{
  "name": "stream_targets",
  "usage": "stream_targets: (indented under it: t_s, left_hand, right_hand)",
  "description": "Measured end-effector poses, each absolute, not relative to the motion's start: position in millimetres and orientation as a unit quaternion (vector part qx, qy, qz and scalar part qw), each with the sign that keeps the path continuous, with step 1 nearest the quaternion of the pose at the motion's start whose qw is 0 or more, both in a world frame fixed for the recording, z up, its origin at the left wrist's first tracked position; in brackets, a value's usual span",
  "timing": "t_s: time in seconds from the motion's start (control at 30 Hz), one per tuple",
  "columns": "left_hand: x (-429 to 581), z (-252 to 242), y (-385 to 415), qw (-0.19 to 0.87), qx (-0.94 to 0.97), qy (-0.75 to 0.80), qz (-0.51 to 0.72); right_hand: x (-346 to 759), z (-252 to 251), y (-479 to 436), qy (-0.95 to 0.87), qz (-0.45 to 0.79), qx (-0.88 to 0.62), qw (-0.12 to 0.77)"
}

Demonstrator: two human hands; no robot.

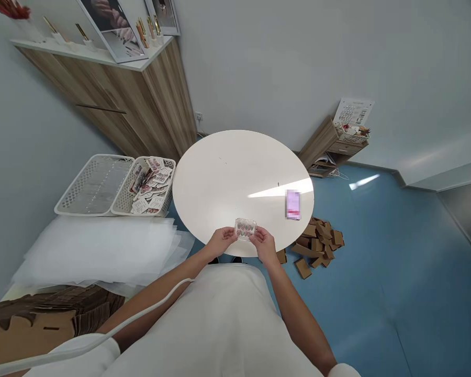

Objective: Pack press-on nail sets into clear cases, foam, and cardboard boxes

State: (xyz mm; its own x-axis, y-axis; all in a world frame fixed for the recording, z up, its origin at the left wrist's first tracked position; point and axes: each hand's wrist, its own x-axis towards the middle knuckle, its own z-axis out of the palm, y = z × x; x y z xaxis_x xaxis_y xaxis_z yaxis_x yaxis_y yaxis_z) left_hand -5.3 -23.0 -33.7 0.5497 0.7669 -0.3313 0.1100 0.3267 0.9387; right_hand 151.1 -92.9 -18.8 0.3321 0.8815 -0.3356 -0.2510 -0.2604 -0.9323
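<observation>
A small clear plastic case (245,229) with several dark press-on nails inside is held over the near edge of the round white table (235,178). My left hand (221,241) grips its left end with fingers closed on it. My right hand (264,242) pinches its right end. A pink phone-like card (292,204) lies on the table to the right of my hands.
Two white mesh baskets stand at the left, one (89,184) with clear sheets, one (149,186) full of nail packs. White foam sheets (98,251) and flat cardboard (43,314) lie below them. Small brown boxes (317,243) are scattered on the blue floor.
</observation>
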Motion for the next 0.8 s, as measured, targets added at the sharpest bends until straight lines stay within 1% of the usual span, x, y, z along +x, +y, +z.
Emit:
stream_targets:
  t_s: [0.13,0.27,0.37,0.57,0.8]
  left_hand:
    - [5.4,-24.6,-21.7,0.629,0.581,0.437,0.275]
    - [12.3,-21.3,-29.2,0.626,0.596,0.428,0.263]
    - [16.9,-26.3,-41.9,0.623,0.567,0.456,0.287]
    - [9.3,-34.9,-55.3,0.611,0.481,0.531,0.335]
    - [-26.3,-49.0,-43.2,0.568,0.434,0.603,0.354]
  right_hand:
    - [166.9,-14.9,-98.9,-0.284,0.492,-0.608,0.554]
    - [181.1,-18.1,-98.2,-0.295,0.473,-0.624,0.548]
    - [184.1,-21.9,-95.1,-0.326,0.472,-0.63,0.524]
    - [167.1,-30.4,-77.9,-0.362,0.511,-0.612,0.483]
    - [130.0,-43.7,-48.3,-0.422,0.584,-0.558,0.412]
